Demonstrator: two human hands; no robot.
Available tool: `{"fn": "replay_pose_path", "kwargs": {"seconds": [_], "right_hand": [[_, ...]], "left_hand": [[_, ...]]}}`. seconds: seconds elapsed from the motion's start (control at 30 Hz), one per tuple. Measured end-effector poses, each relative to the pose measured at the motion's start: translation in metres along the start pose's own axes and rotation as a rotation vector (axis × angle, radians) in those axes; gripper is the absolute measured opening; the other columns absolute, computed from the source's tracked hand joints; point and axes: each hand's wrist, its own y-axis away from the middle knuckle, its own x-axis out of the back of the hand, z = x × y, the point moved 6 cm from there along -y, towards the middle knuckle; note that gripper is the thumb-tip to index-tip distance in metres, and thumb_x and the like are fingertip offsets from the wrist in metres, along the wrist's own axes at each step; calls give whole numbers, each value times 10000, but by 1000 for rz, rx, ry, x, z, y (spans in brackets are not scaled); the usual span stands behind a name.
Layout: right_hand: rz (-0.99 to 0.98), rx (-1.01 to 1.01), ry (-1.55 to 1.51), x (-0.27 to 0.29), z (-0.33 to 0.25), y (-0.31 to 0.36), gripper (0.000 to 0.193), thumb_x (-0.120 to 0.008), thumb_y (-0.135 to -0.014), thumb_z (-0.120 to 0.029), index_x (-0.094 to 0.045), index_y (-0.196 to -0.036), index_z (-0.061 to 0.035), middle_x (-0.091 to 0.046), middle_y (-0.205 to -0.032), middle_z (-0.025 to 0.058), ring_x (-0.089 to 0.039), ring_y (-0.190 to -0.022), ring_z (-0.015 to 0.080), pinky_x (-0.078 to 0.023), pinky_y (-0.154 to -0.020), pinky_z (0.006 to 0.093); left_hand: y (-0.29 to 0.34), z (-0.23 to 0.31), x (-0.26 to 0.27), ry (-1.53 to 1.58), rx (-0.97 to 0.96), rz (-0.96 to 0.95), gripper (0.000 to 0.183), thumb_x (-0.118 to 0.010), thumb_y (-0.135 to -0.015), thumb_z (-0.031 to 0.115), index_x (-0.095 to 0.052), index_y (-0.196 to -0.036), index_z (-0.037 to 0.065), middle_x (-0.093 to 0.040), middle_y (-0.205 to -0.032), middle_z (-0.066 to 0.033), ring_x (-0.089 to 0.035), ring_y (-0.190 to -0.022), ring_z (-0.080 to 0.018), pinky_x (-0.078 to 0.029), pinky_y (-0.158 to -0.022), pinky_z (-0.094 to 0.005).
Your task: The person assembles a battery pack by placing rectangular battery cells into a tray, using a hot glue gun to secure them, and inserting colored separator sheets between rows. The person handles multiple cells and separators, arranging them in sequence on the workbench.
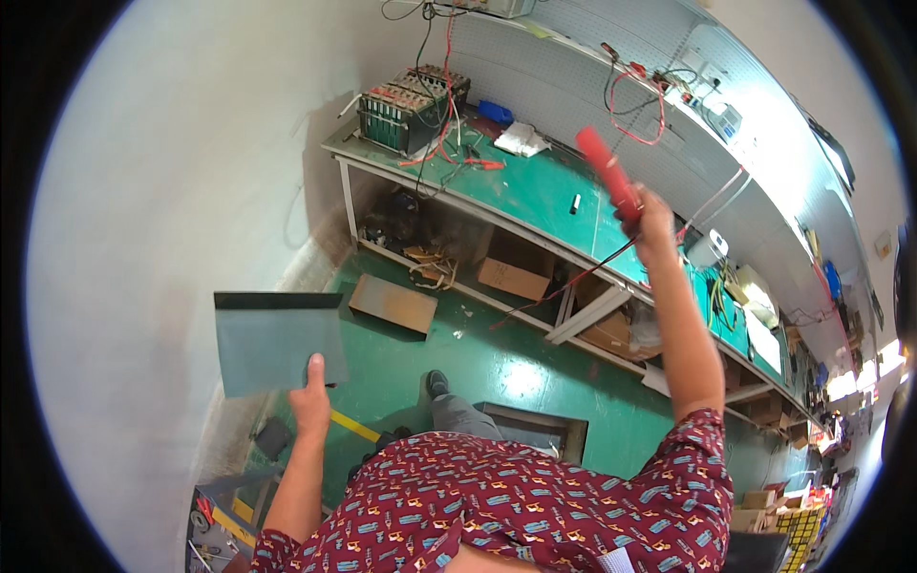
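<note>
My left hand (pixel 310 401) grips a flat grey rectangular panel (pixel 277 342) by its lower right corner, with the thumb on its face. A black strip runs along the panel's far edge. My right hand (pixel 652 227) is raised over the workbench, closed round the lower end of a long red cylinder (pixel 607 172), whose exact kind I cannot make out. Thin red and black wires (pixel 578 279) trail from near this hand down to the left. Below and beside the cylinder is the green top of the workbench (pixel 535 201).
On the bench's far left stands a battery pack (pixel 406 107) with cables. A white packet (pixel 522 139) and a blue item (pixel 495 112) lie beside it. Cardboard boxes (pixel 513 277) fill the lower shelf. An open tray-like box (pixel 394 306) lies on the green floor.
</note>
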Motion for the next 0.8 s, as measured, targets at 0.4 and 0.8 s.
{"fn": "replay_pose_path", "kwargs": {"seconds": [0.4,0.8], "right_hand": [[437,77,368,-107,370,-247,410,-813,-956,-221,-629,-1250,-3,-744,-1081,180,-738,-962,262,-579,-858,393],[248,37,889,-111,421,-323,396,-764,-932,-272,-660,-1296,-155,-699,-1289,118,-577,-1265,382,-439,-1008,602]], "left_hand": [[-84,-29,-61,-184,87,378,444,-691,-1061,211,-610,-1361,-107,-672,-1313,-149,-647,-1112,-240,-530,-986,-390],[-101,-10,-173,-331,244,202,476,-684,-1063,198,-566,-1432,-78,-637,-1380,-160,-614,-1216,-256,-504,-1056,-391]]}}
